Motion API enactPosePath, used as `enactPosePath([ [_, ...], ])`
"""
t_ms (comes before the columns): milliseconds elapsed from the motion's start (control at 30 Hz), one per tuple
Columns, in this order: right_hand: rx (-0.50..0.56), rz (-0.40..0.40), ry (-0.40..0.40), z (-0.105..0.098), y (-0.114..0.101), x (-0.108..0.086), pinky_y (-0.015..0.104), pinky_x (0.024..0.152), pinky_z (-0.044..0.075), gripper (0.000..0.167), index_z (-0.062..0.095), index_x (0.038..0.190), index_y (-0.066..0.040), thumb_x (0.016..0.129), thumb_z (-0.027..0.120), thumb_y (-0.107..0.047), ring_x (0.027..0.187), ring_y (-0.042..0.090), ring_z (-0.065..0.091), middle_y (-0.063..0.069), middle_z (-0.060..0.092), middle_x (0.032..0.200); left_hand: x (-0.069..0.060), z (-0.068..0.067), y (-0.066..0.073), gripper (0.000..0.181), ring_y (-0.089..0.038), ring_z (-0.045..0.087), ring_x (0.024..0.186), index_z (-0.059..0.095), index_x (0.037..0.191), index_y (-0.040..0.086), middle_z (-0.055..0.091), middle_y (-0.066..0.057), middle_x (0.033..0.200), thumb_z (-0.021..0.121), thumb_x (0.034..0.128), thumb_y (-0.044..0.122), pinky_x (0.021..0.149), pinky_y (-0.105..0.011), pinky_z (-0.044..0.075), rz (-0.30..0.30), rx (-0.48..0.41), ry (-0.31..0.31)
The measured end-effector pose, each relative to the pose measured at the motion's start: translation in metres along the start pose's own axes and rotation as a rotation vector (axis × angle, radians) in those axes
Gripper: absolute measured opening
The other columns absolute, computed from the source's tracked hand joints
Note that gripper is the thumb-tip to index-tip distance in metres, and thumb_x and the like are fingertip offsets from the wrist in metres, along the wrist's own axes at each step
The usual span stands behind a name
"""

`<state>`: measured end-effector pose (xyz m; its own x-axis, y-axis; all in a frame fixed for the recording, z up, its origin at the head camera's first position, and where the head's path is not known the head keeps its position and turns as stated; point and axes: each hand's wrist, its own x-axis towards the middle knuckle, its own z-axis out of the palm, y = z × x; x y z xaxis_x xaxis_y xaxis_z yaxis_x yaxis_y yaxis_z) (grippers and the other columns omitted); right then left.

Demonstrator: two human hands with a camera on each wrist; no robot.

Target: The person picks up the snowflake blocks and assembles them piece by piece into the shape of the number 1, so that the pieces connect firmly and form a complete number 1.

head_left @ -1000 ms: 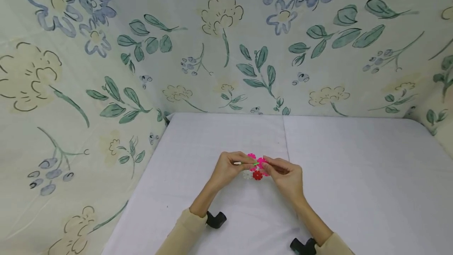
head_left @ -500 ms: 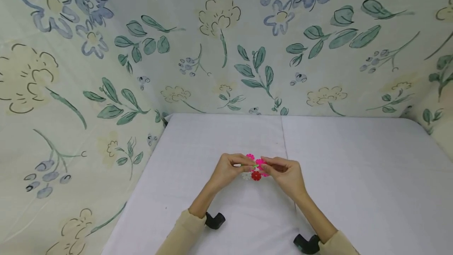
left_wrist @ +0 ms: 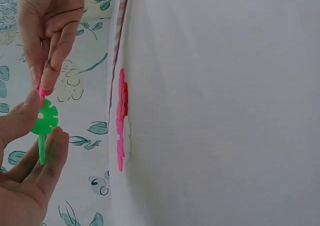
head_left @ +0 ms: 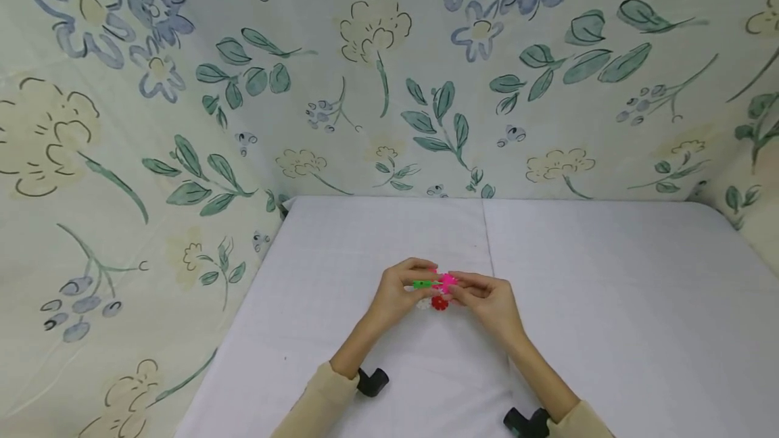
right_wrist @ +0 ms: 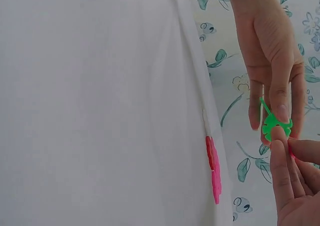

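Note:
My left hand (head_left: 394,296) holds two joined green notched discs; one green disc (left_wrist: 48,117) faces the left wrist camera, the other is edge-on (left_wrist: 41,150). My right hand (head_left: 489,299) pinches a pink notched disc (head_left: 448,283), whose edge meets the green one. Whether the pink and green are locked together, I cannot tell. Below the hands, on the white cloth, lie a red disc (head_left: 439,303), a white disc (head_left: 424,303) and several pink discs (left_wrist: 120,110), seen edge-on in the wrist views and partly hidden by the hands in the head view.
A white cloth (head_left: 608,303) covers the table. Behind and to the left hangs a floral curtain (head_left: 341,100). Black wrist-camera mounts sit under both sleeves, one at the left wrist (head_left: 373,382) and one at the right (head_left: 526,422).
The fingers of my left hand have shifted and spread, so more of the green discs shows. The right hand keeps its pinch on the pink disc, nearly in place.

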<state>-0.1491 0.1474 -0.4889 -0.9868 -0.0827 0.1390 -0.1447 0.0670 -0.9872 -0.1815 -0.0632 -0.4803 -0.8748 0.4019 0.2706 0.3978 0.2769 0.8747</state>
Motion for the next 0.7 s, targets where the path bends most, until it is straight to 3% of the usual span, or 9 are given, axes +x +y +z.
enactPosePath([
  [100,0.014,0.036,0.006,0.003,0.0,0.0,0.04,0.076,0.064,0.033,0.071,0.12,0.011,0.092,0.077,-0.003,0.079,0.013,0.079,0.02,0.078,0.096,0.0,0.001,0.002,0.031,-0.023,0.066,0.119,0.079,0.116,0.008,0.072,-0.009,0.124,0.083,0.0856,0.01,0.103,-0.032,0.056,0.036,0.029,-0.005],
  [233,0.032,0.081,0.013,0.007,-0.001,-0.001,0.032,0.077,0.064,0.035,0.071,0.121,0.01,0.091,0.078,-0.005,0.081,0.007,0.077,0.017,0.08,0.098,0.0,0.0,0.004,0.037,-0.021,0.067,0.115,0.078,0.12,0.006,0.074,-0.006,0.118,0.085,0.0839,0.01,0.102,-0.029,0.055,0.015,0.036,-0.004],
  [367,0.024,0.095,-0.004,0.006,-0.001,-0.001,0.03,0.078,0.064,0.037,0.071,0.123,0.009,0.093,0.078,-0.01,0.084,0.009,0.078,0.012,0.081,0.1,-0.001,-0.001,0.001,0.035,-0.019,0.066,0.112,0.079,0.118,0.007,0.074,-0.004,0.115,0.086,0.084,0.012,0.098,-0.026,0.057,-0.02,0.025,-0.003],
  [567,-0.08,0.139,0.067,-0.008,0.001,-0.001,0.02,0.081,0.061,0.039,0.072,0.124,0.004,0.093,0.079,-0.018,0.089,0.007,0.077,0.017,0.079,0.109,-0.003,-0.009,-0.003,0.033,-0.02,0.067,0.112,0.079,0.117,0.005,0.076,-0.004,0.116,0.085,0.0842,0.009,0.096,-0.022,0.056,-0.075,0.0,0.023],
  [700,-0.172,0.154,0.066,-0.018,-0.001,-0.001,0.014,0.08,0.058,0.037,0.072,0.125,0.001,0.093,0.079,-0.015,0.091,0.003,0.075,0.018,0.079,0.111,-0.003,-0.014,-0.005,0.034,-0.022,0.068,0.114,0.078,0.118,0.004,0.076,-0.006,0.117,0.085,0.0847,0.007,0.097,-0.023,0.056,-0.095,0.004,0.052],
])
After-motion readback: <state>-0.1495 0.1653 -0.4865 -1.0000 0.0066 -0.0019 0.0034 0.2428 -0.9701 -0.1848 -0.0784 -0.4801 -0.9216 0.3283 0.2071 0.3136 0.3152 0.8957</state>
